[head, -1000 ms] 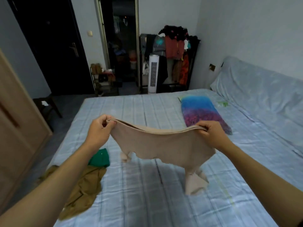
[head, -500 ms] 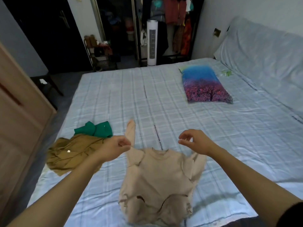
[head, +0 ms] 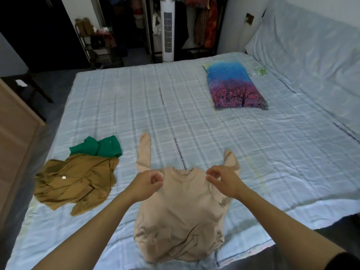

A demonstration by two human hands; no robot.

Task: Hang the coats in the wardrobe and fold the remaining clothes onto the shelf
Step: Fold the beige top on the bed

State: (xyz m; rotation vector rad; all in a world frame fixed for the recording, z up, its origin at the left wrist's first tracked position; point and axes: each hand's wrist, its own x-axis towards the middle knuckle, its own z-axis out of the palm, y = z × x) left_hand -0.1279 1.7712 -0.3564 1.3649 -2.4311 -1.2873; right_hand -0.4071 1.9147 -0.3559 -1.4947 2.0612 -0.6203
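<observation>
A beige long-sleeved top (head: 181, 211) lies face up on the bed's near edge, its collar pointing away from me and both sleeves bent upward. My left hand (head: 146, 183) pinches its left shoulder with curled fingers. My right hand (head: 224, 179) pinches the right shoulder the same way. A crumpled brown shirt (head: 78, 182) lies to the left, with a green garment (head: 97, 147) just beyond and touching it.
The bed (head: 194, 123) has a pale blue checked sheet. A blue and pink pillow (head: 235, 88) lies at the far right. A wooden wardrobe panel (head: 13, 143) stands at the left. Behind the bed are a white tower fan (head: 167, 30), a clothes rack (head: 204, 22) and a dark stool (head: 25, 84).
The beige top was held up in the air by both hands; it now lies spread on the bed. Both hands came down with it and stay at its shoulders.
</observation>
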